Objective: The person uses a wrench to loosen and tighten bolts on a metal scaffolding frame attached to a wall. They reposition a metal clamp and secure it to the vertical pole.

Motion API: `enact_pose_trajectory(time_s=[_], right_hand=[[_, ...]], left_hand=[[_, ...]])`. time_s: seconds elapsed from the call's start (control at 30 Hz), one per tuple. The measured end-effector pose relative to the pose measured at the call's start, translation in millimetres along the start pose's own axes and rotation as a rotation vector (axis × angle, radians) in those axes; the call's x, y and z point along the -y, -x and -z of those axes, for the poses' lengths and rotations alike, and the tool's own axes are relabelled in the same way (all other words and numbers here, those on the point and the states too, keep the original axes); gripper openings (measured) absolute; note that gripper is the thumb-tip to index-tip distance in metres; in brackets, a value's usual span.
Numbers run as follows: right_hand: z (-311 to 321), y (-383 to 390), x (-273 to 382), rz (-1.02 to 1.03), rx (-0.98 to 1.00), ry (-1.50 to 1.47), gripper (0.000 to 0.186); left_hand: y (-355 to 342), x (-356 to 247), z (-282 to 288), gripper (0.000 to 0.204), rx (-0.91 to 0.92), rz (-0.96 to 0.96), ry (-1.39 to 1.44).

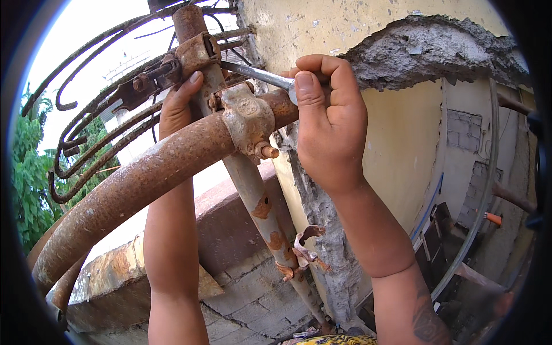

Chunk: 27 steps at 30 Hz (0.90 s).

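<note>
My right hand (pixel 330 118) is closed around a silver wrench (pixel 253 73), thumb pressed against its near end. The wrench's far end reaches a rusty upper scaffold clamp (pixel 197 54) on the upright scaffold pole (pixel 246 178); the exact contact is hard to make out. My left hand (pixel 178 103) grips the upright pole just below that clamp, its thumb showing and its fingers hidden behind. Below, a second scaffold coupler (pixel 247 118), greyish and crusted, joins the pole to a thick rusty pipe (pixel 149 167) crossing in front of my left forearm. A bolt end sticks out of this coupler.
Bent rusty rebar (pixel 103 146) juts out at the upper left. Broken concrete (pixel 431 52) edges the yellow wall (pixel 397 149) on the right. An open, rusty clamp (pixel 305 253) hangs low on the pole. A block wall (pixel 247 307) lies below.
</note>
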State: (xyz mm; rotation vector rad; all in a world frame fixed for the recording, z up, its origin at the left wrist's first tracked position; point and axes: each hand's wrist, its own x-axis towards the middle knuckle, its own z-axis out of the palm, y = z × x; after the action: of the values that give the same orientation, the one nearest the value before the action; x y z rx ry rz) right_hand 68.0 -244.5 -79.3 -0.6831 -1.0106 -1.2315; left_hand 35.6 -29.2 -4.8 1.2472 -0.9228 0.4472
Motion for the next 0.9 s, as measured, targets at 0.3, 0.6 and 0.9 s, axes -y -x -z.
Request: enact_pose_trajectory(time_s=[0.3,0.6,0.9], right_hand=[[-25,-40,10,0.032,-0.216,0.038,0.020],[-3,-21,-11,-0.041,0.029,-0.020,0.017],[-23,-43,-10,-0.039,-0.019,-0.034,0.015]], left_hand=[[-3,-8,26,0.040,0.140,0.121,0.122],[-1,-5,6,0.050,-0.037,-0.005,0.027],[-2,2,3,0.042,-0.129,-0.065,0.005]])
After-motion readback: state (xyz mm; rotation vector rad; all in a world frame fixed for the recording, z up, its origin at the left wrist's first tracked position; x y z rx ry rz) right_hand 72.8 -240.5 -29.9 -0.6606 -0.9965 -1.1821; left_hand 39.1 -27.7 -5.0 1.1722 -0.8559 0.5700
